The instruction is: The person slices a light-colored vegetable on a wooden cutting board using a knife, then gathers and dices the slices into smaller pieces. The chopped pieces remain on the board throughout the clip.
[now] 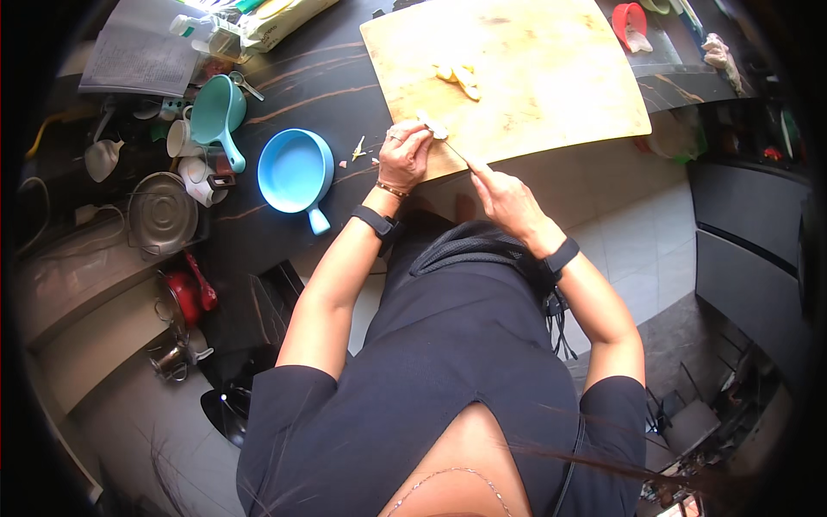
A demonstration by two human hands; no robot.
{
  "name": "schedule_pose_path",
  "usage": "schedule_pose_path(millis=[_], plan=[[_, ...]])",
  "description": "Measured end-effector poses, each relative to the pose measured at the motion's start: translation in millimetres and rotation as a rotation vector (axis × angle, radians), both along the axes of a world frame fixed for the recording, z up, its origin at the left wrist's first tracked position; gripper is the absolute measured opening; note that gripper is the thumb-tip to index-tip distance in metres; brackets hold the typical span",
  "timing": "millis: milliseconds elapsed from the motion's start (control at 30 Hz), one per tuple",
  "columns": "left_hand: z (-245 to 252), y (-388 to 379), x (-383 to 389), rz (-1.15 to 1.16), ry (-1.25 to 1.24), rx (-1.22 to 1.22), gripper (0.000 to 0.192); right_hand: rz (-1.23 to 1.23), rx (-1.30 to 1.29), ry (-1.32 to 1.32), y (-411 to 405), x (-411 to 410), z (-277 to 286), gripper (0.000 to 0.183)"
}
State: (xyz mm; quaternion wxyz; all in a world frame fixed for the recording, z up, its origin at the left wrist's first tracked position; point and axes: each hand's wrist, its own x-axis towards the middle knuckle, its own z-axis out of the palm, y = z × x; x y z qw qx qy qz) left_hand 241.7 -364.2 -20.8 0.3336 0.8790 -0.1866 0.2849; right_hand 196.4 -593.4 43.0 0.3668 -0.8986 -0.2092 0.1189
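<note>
My left hand (404, 154) is at the near left corner of a wooden cutting board (549, 77), its fingertips pinched around a small pale piece of food (438, 129). Between the thumb and fingers of my right hand (507, 197) is a thin knife (457, 154), its blade angled up and left to that piece. What the piece is cannot be made out. Farther back on the board lie several pale yellow food pieces (466, 81). Small peel scraps (358, 150) are on the dark countertop left of my left hand.
A blue handled bowl (295, 171) stands left of my left wrist. Beyond it are a teal handled pan (216, 110), white cups (177, 137), a measuring spoon (247, 85) and a metal lid (161, 213). A red container (628, 24) sits right of the board, whose near edge overhangs the counter.
</note>
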Motion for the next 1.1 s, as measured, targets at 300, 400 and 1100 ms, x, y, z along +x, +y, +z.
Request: schedule_pose_path(millis=[300,400,1100], plan=[[0.0,0.0,-0.4,0.006,0.0,-0.017,0.012,-0.055,0.046,-0.09,27.6,12.4,-17.1,0.033],[0.1,0.5,0.2,0.005,-0.004,-0.011,0.012,-0.059,-0.017,-0.049,28.3,11.9,-19.0,0.036],[-5.7,3.1,-6.8,-0.023,0.03,-0.025,0.013,-0.026,0.034,-0.07,-15.9,-19.9,5.9,0.049]])
